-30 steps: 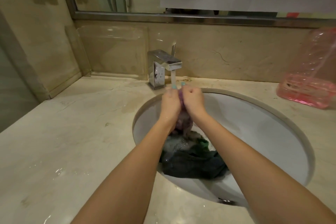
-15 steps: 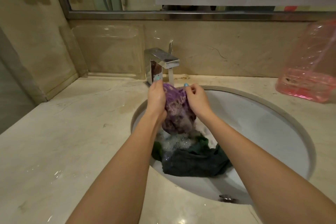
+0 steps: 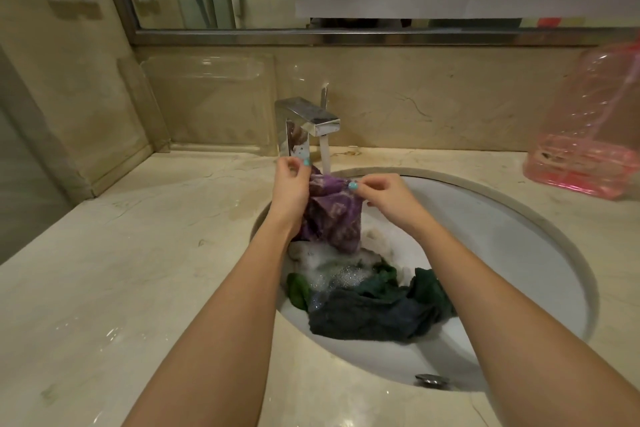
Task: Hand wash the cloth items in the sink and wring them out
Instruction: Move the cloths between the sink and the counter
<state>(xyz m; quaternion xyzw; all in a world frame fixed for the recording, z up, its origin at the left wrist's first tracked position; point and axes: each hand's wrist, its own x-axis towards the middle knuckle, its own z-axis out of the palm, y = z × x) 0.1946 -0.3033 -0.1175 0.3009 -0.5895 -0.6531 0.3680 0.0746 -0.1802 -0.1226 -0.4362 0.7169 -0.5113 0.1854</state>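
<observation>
Pinching purple cloth (image 3: 332,215) below faucet (image 3: 308,121), my L hand (image 3: 291,184) + R hand (image 3: 384,194) fingers clamped on it; wet grip could slip, splashing suds (image 3: 329,270).

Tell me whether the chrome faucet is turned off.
No, a stream of water runs from the chrome faucet onto the purple patterned cloth.

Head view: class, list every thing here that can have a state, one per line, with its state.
faucet: running onto the purple cloth.
purple cloth: wet, held up and spread out.
left hand: grips the cloth's top left edge.
right hand: pinches its top right edge.
dark green cloths: heaped in the sink, sudsy.
</observation>
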